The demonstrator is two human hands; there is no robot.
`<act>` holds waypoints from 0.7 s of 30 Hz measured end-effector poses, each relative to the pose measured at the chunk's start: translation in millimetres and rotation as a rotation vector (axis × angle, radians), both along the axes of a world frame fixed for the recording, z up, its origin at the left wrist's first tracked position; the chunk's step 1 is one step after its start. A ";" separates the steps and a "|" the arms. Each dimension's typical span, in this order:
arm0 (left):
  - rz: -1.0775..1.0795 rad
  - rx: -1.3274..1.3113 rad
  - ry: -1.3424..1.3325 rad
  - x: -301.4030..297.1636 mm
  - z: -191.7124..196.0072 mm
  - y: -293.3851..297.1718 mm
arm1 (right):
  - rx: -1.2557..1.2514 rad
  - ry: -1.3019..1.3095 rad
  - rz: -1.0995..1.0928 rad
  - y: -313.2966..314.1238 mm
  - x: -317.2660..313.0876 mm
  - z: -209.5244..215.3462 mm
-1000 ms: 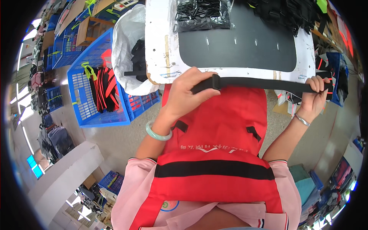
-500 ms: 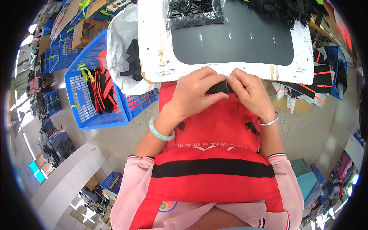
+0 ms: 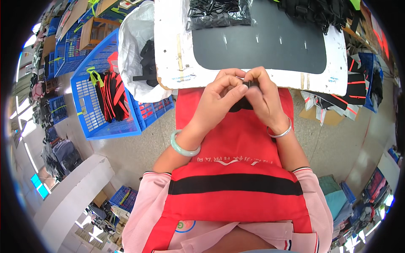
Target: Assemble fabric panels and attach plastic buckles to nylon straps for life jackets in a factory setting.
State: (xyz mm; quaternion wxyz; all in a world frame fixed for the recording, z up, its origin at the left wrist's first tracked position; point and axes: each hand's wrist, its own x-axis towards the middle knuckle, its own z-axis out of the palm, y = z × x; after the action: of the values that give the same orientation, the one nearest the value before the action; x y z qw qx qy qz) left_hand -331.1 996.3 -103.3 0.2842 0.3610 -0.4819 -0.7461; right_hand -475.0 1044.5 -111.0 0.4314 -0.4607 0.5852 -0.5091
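My left hand [image 3: 217,97] and my right hand [image 3: 266,98] meet just in front of the white board's near edge, over the red apron [image 3: 236,141] on my lap. Fingers and thumbs of both are pinched round a short black strap [image 3: 241,104]. Part of it hangs dark below the fingers, and a small dark bit shows between the fingertips. Most of the strap is covered by my hands, so I cannot make out whether a buckle is on it. A pale green bangle circles my left wrist, a silver one my right.
The white board [image 3: 174,63] carries a dark grey mat [image 3: 261,50], a clear bag of black plastic parts [image 3: 219,14] and a heap of black straps [image 3: 314,12]. At left stand a white sack [image 3: 133,55] and a blue crate [image 3: 90,114] with red-black strips. Striped pieces [image 3: 354,88] lie right.
The strap, stretched flat between my hands before, is now bunched at the fingertips. My right hand has turned and curled inward, closer to the left; both wrists have shifted slightly.
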 end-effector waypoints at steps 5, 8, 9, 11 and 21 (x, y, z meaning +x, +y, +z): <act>0.250 0.251 0.338 28.2 16.1 -26.7 | -0.159 0.358 0.192 5.0 -24.5 -7.8; 0.425 0.111 0.356 59.7 39.2 -49.8 | -0.162 0.389 0.162 2.6 -28.1 -2.7; 0.335 -0.050 0.222 55.8 37.1 -47.9 | -0.267 0.356 0.096 -2.9 -22.5 6.7; 0.184 -0.192 0.009 44.0 31.1 -30.4 | -0.397 0.388 0.156 -14.0 -15.5 25.9; 0.536 0.012 0.394 87.5 36.7 -45.5 | -0.191 0.532 0.221 -8.2 -21.3 3.7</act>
State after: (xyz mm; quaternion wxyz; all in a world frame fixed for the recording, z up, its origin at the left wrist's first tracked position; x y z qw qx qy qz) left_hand -243.6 950.8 -66.6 0.5558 0.3252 -0.3011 -0.7033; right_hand -496.3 1036.4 -107.3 0.2708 -0.6772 0.5735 -0.3732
